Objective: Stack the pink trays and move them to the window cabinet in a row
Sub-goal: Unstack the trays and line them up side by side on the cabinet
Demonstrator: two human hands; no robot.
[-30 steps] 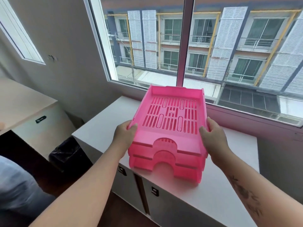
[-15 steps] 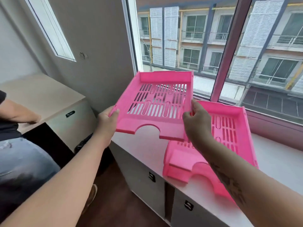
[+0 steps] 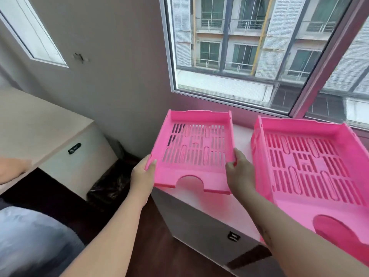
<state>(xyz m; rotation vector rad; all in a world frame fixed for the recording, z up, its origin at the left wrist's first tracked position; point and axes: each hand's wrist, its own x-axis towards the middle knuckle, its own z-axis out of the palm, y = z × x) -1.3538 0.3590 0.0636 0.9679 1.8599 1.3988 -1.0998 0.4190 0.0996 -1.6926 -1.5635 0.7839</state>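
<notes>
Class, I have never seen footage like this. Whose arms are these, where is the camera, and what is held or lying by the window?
No machine here: a person works with bare hands, filmed by a camera worn on the head, looking forward and down. The left hand and right hand each have a grip on one side of a pink tray, held at the left end of the white window cabinet. To its right, more pink trays rest on the cabinet top, apparently a stack. A black bin stands on the floor.
</notes>
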